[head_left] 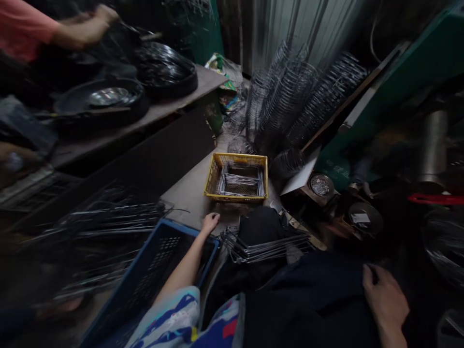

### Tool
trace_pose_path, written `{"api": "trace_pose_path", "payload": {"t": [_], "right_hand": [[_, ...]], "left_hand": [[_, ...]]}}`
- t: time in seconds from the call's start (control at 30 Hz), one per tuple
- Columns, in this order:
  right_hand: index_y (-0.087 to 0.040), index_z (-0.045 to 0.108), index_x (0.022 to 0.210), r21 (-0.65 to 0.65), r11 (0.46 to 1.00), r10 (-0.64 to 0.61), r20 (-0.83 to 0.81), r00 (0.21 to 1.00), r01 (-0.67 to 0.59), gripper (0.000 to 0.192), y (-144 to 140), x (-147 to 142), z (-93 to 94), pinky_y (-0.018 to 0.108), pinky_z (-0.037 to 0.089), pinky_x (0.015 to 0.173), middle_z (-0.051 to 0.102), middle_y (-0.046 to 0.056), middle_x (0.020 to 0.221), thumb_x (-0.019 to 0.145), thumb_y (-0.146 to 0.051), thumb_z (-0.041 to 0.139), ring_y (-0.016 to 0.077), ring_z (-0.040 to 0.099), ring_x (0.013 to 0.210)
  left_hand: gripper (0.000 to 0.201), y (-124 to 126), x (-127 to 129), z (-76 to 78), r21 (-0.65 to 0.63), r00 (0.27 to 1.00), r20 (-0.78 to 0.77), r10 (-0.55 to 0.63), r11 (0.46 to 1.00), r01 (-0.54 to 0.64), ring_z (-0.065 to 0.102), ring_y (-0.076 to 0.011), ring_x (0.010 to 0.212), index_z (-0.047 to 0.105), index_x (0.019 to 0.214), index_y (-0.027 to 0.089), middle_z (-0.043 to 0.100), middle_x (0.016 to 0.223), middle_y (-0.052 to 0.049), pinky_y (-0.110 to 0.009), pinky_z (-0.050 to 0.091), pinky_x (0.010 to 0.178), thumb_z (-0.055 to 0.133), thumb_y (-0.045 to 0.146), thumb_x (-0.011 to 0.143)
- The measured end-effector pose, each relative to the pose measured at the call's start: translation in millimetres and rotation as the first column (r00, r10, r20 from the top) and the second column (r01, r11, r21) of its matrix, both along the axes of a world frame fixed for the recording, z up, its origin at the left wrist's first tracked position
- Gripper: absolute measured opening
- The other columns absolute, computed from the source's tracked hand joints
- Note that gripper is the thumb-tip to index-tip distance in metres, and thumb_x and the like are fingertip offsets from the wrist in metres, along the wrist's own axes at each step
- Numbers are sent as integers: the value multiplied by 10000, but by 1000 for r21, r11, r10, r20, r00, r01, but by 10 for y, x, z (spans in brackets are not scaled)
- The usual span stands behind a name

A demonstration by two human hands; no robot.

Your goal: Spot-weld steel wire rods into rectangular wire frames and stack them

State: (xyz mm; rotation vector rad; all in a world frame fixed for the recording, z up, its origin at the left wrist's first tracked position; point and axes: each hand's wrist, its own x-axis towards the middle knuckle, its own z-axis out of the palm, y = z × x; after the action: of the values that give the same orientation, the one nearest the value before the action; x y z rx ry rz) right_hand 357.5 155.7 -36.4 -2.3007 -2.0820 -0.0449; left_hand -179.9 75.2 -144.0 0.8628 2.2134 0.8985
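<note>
My left hand [210, 223] is stretched forward over the far end of a blue plastic crate [152, 246], just short of a yellow basket [235, 197]. Its fingers look curled together, and nothing shows in them. Bent metal wire frames [241, 180] lie inside the yellow basket. More wire frames [268, 249] rest across my dark-clothed legs, to the right of that hand. At the lower right, my right hand [387, 297] is beside the dark cloth [308, 295] over my lap. It is loosely curled, thumb apart from the fingers, with no object visible in it.
Coiled wire racks [286, 92] stand stacked at the back. Green machinery [337, 159] and a bowl of small metal parts [321, 185] are on the right. A co-worker's arm [81, 34] reaches over a bench [208, 79] with black round trays. Blurred wire pieces [105, 227] lie left.
</note>
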Motion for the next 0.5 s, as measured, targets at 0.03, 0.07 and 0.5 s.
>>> {"api": "trace_pose_path", "payload": {"t": [0.03,0.07,0.5], "right_hand": [[-215,689,1017,-12,1000,-2,6,1000,2,466,9,-15,1,424,474,661,684,142,1048,877,-521,367,344,636,897],[-216,693,1017,-18,1000,-2,11,1000,2,474,12,-28,1,430,471,655,684,147,1049,878,-527,364,349,633,897],[-205,703,1003,154,987,40,-33,999,-35,447,-245,237,-67,358,412,566,692,116,970,913,-499,378,305,638,826]], "left_hand": [[275,-68,89,56,18,998,-30,-46,999,47,615,-190,852,617,1019,136,637,962,-61,-371,520,778,538,382,926],[271,-134,194,120,50,993,-60,-100,993,103,605,-189,832,621,958,143,634,903,-57,-363,506,784,514,389,930],[176,-352,1163,881,121,637,-331,-697,638,761,519,-190,847,610,832,177,604,846,-57,-312,421,815,495,299,888]]}}
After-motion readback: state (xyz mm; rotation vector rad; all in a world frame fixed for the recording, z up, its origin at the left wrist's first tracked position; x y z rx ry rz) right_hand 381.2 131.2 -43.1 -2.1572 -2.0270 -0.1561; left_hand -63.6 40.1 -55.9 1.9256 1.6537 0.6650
